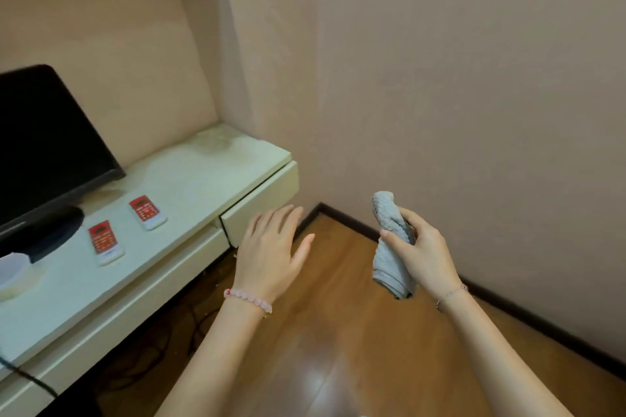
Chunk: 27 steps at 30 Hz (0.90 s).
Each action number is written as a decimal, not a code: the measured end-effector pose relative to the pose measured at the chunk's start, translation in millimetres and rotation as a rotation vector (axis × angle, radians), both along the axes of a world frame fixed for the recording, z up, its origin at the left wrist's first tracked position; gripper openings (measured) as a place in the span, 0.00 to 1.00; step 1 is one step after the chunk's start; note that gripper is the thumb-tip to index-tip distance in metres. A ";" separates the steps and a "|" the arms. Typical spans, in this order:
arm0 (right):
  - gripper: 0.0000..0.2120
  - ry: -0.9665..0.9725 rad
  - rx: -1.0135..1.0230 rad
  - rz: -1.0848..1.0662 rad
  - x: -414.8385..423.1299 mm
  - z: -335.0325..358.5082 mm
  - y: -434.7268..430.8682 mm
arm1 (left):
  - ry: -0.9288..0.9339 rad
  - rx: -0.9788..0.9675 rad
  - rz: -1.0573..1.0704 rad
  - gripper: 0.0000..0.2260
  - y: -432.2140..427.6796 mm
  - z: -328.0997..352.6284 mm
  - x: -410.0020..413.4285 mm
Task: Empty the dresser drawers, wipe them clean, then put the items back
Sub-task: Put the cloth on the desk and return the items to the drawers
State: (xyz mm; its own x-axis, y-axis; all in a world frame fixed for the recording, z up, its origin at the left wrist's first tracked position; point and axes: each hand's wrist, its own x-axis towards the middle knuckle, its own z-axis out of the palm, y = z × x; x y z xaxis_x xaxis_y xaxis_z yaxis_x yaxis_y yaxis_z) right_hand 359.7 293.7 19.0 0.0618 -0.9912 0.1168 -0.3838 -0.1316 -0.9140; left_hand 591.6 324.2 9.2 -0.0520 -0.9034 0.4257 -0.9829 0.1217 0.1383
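The left hand (271, 249) is held flat and released, fingers straight and a little spread, just in front of the lower corner of a pale drawer (261, 198). The drawer stands slightly out from the end of the bench (189, 179). Whether the fingertips touch the drawer front cannot be told. The right hand (425, 247) is clenched round a rolled grey cloth (389, 220), which is held in the air well to the right of the drawer, above the wooden floor (338, 332). The inside of the drawer is hidden, so what lies in it cannot be judged. The step in hand is taken to be the opening of this drawer for emptying or wiping

No handle is seen on the front, so a poor purchase is likely. If the drawer is pulled too far by one hand alone, it could be tipped off its runners and dropped, and its contents spilled. Two red-and-white remotes (144, 211) lie to the left of the left hand, near the front edge of the bench, and could be swept off when items are set down there. The hanging end of the cloth could be trapped in the drawer gap
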 end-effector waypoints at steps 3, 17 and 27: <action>0.15 0.015 0.008 0.108 17.5 1.5 -59.2 | 0.012 0.020 0.104 0.23 -36.9 -0.3 11.9; 0.12 0.106 0.056 0.521 179.3 -31.6 -257.5 | 0.070 0.119 0.487 0.23 -145.0 -35.8 135.1; 0.16 0.047 0.131 0.686 319.9 -45.0 -354.4 | 0.159 0.144 0.566 0.22 -233.1 -53.7 245.2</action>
